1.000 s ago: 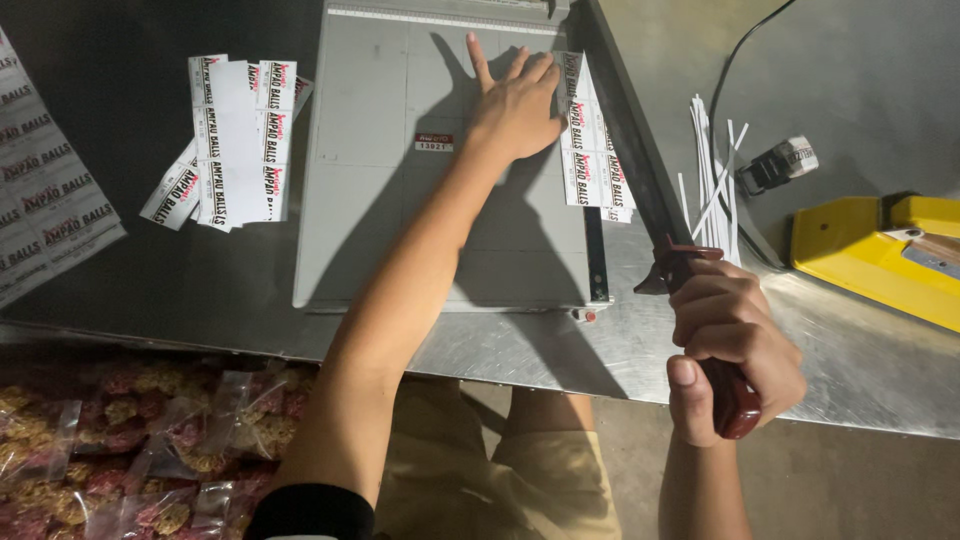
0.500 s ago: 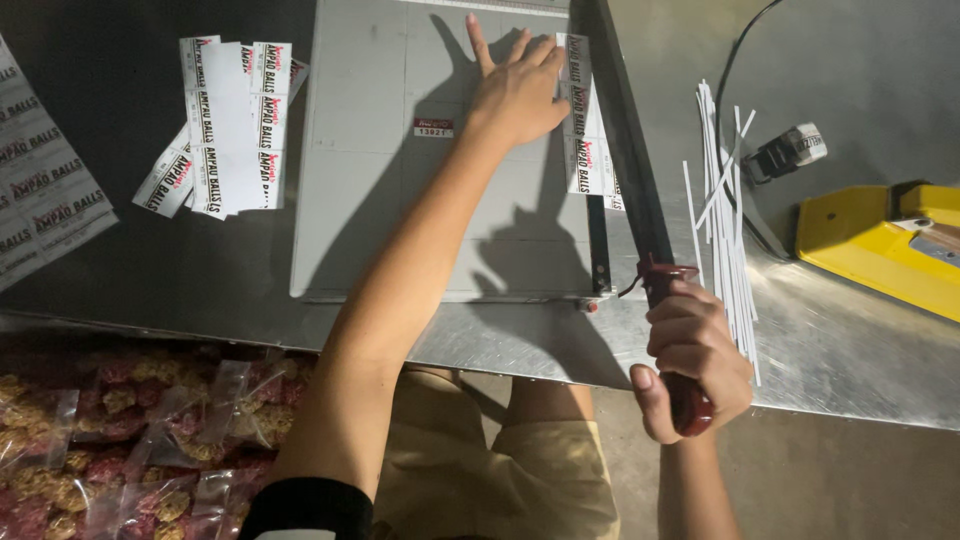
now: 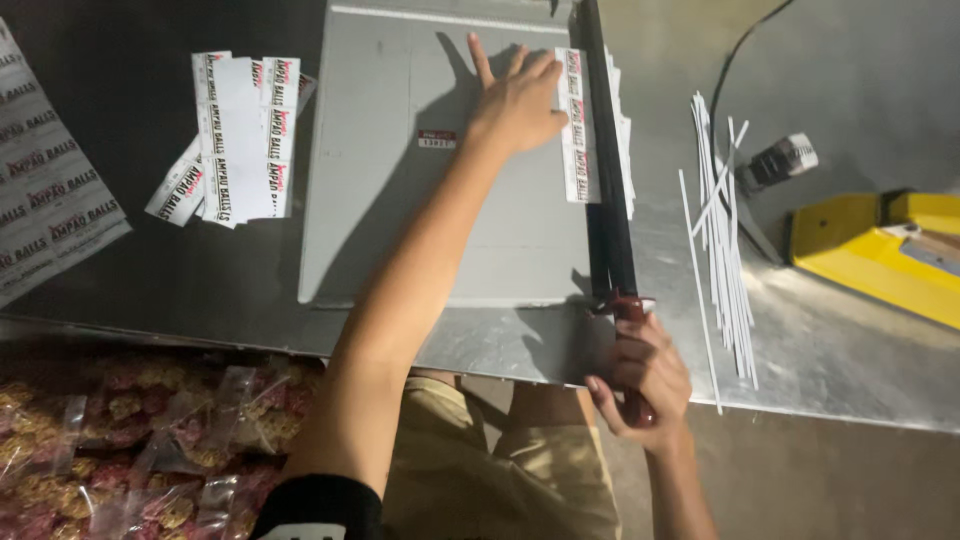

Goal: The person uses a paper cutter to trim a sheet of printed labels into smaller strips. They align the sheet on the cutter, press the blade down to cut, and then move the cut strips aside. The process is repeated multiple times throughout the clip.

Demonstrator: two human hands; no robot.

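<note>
1. Right hand (image 3: 640,375) wrapped tight around red handle (image 3: 634,400) of cutter blade arm (image 3: 606,170), at 5 o'clock; arm lying flat along cutter's right edge.
2. Left hand (image 3: 518,100) flat, fingers spread, palm down, gripping nothing; pressing printed label sheet (image 3: 577,125) onto grey paper cutter board (image 3: 440,160), at 12 o'clock.
3. Label sheet tucked right against blade arm, far end poking out past it on right.
4. Pile of cut labels (image 3: 235,135) at 10 o'clock on bench (image 3: 830,340), well apart from cutter.
5. Large printed sheet (image 3: 45,200) at 9 o'clock, at frame edge.
6. Thin white offcut strips (image 3: 722,230) at 3 o'clock, near cutter.
7. Yellow device (image 3: 880,250) farther out at 3 o'clock, black cable (image 3: 735,70) above.
8. Bagged snacks (image 3: 130,440) under bench edge at 7 o'clock.
</note>
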